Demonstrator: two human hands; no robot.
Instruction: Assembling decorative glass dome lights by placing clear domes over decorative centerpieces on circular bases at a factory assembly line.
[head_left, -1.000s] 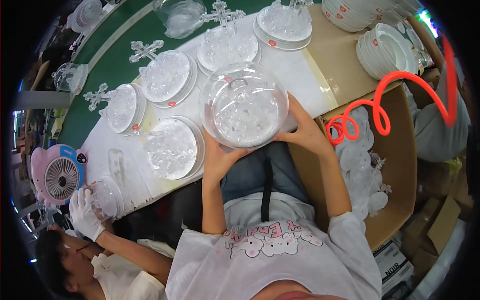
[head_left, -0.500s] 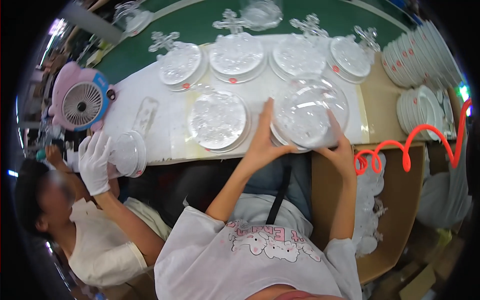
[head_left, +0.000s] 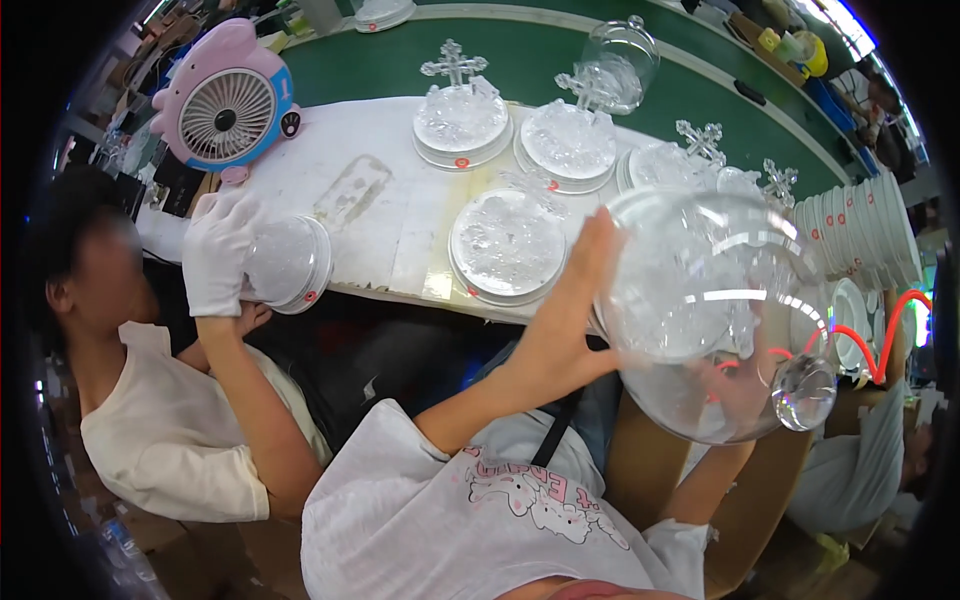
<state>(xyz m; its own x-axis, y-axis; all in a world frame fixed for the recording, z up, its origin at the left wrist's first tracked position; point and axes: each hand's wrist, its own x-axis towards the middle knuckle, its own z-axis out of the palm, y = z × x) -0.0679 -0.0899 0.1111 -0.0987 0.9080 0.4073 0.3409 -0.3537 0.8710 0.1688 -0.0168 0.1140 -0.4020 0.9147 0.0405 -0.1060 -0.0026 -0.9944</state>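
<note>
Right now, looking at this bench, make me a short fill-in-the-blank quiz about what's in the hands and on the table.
1. Both of the person's hands, left hand and right hand, hold a clear glass ____.
2. The small fan on the white table has a ____ casing.
3. The co-worker's hand on a smaller dome wears a white ____.
4. The ornaments on the round bases are shaped like ____.

Missing words: dome; pink; glove; crosses

Clear glass dome [head_left: 715,320] with knob, tilted sideways, held above table edge.
</note>
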